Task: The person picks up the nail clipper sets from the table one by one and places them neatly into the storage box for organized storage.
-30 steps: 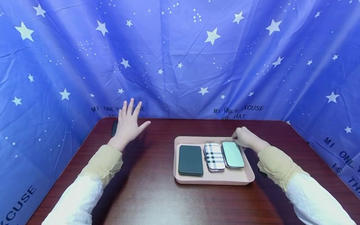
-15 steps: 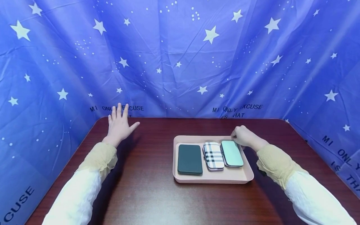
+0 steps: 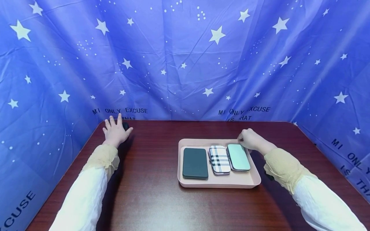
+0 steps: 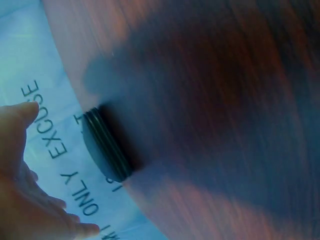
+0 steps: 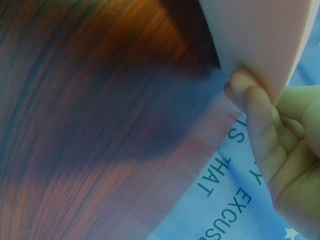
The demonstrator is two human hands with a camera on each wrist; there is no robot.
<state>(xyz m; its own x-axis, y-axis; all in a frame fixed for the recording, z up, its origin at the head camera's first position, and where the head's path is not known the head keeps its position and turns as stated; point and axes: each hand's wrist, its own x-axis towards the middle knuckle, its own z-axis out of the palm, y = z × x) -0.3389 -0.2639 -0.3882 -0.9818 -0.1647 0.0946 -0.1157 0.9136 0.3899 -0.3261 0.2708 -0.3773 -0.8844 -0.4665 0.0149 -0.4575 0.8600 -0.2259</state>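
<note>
My left hand [image 3: 115, 132] is at the table's far left corner, its fingers spread and nothing in its grip. Close beside it, partly hidden in the head view, is a small black case [image 4: 106, 145] with a layered edge; the left wrist view shows a gap between them. At the right, my right hand [image 3: 252, 140] pinches the far right corner of a pale pink tray [image 3: 216, 185], fingers curled on the wall. Inside the tray lie a dark green flat case [image 3: 195, 163], a plaid case [image 3: 220, 160] and a mint green case [image 3: 238, 157], side by side.
The reddish-brown wooden table [image 3: 150, 179] carries the tray right of its middle. A blue curtain [image 3: 179, 57] with stars and lettering hangs right behind the table's far edge and along both sides.
My left hand has moved left and lower in the head view, and the black case now shows at its right side. My right hand stays on the tray corner; the tray has not moved.
</note>
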